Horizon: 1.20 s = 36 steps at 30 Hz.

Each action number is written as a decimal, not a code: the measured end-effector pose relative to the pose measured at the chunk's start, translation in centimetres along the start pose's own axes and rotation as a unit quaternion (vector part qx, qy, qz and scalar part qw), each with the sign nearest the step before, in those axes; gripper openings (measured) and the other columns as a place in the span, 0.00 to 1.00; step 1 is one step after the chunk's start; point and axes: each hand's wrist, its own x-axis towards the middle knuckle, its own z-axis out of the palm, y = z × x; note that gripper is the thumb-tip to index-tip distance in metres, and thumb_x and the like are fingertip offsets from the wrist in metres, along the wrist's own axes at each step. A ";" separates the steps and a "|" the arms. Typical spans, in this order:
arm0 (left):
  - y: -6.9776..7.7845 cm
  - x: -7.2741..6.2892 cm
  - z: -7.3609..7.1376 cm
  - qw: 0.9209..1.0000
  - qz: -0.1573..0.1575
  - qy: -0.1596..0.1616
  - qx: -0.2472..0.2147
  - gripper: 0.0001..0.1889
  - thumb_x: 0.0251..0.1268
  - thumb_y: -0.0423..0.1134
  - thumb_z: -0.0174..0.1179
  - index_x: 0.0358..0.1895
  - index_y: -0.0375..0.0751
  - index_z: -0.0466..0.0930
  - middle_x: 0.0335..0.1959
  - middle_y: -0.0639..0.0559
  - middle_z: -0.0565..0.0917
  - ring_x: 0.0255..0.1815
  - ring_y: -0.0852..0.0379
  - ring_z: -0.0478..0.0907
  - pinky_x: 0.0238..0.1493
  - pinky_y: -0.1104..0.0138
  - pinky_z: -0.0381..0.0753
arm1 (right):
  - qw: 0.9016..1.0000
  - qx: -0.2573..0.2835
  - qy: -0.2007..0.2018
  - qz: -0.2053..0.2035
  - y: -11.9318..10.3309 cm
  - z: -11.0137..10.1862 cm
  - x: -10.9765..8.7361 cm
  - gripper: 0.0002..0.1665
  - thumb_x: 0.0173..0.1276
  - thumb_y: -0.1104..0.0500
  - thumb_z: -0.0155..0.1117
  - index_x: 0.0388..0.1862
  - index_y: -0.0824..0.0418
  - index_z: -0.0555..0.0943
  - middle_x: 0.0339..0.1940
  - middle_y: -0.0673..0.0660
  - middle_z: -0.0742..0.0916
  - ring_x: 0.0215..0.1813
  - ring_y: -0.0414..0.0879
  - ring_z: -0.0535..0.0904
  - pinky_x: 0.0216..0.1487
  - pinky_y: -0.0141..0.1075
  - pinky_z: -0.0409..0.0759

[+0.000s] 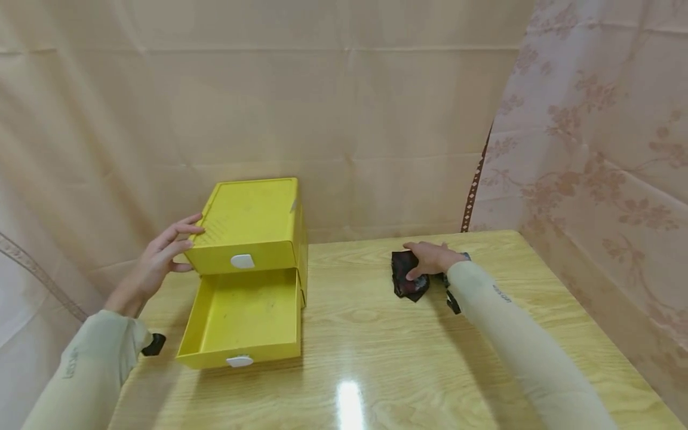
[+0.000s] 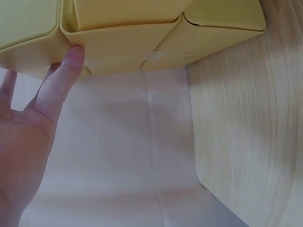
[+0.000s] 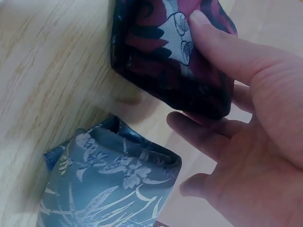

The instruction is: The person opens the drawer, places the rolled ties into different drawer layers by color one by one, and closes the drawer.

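Observation:
A yellow two-drawer unit [image 1: 252,209] stands on the table with its lower drawer [image 1: 252,310] pulled out and bare inside; the upper one is in. Against the unit's left side rests my left hand [image 1: 156,260], its fingers fairly straight near the top edge. In the left wrist view, the thumb of that hand [image 2: 23,146] touches the yellow wall. Over on the right, my right hand [image 1: 432,258] pinches a folded, silky dark red and black patterned cloth [image 3: 151,52], thumb on its face and fingers behind. A folded blue-grey floral cloth [image 3: 109,184] lies beside that hand.
The wooden table [image 1: 355,322] stretches between the drawer unit and the cloths. Behind it hangs a beige curtain [image 1: 344,107], with a floral curtain [image 1: 607,119] on the right. Both drawers bear white handles [image 1: 239,361].

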 end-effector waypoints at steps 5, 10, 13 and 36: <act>-0.2 -0.1 -0.1 1.000 0.001 0.002 -0.016 0.16 0.83 0.38 0.42 0.65 0.39 0.72 0.81 0.53 0.57 0.66 0.66 0.65 0.40 0.65 0.85 | 1.000 -0.003 0.012 -0.011 0.1 0.0 0.2 0.51 0.68 0.48 0.72 0.80 0.67 0.57 0.77 0.70 0.67 0.76 0.68 0.59 0.70 0.73 0.40; -0.2 0.1 0.0 1.000 -0.003 0.003 -0.021 0.17 0.83 0.39 0.42 0.65 0.41 0.72 0.81 0.54 0.57 0.67 0.64 0.65 0.40 0.65 0.84 | 0.999 -0.008 0.031 -0.034 0.3 0.1 0.4 0.47 0.66 0.51 0.74 0.74 0.71 0.64 0.68 0.70 0.76 0.70 0.65 0.70 0.73 0.67 0.50; -0.3 0.1 0.0 1.000 -0.004 0.001 -0.022 0.17 0.83 0.40 0.41 0.64 0.42 0.72 0.81 0.54 0.56 0.67 0.64 0.65 0.40 0.65 0.84 | 0.998 0.003 0.036 -0.045 0.5 0.2 0.4 0.44 0.66 0.52 0.75 0.71 0.71 0.66 0.62 0.68 0.79 0.62 0.61 0.76 0.68 0.60 0.66; -0.5 0.2 -0.1 0.999 -0.001 -0.009 -0.036 0.16 0.83 0.39 0.42 0.65 0.42 0.72 0.82 0.52 0.54 0.68 0.64 0.63 0.41 0.65 0.84 | 0.981 0.129 0.091 -0.110 1.8 2.7 0.0 0.42 0.66 0.62 0.74 0.72 0.65 0.62 0.60 0.66 0.79 0.56 0.58 0.78 0.58 0.55 0.75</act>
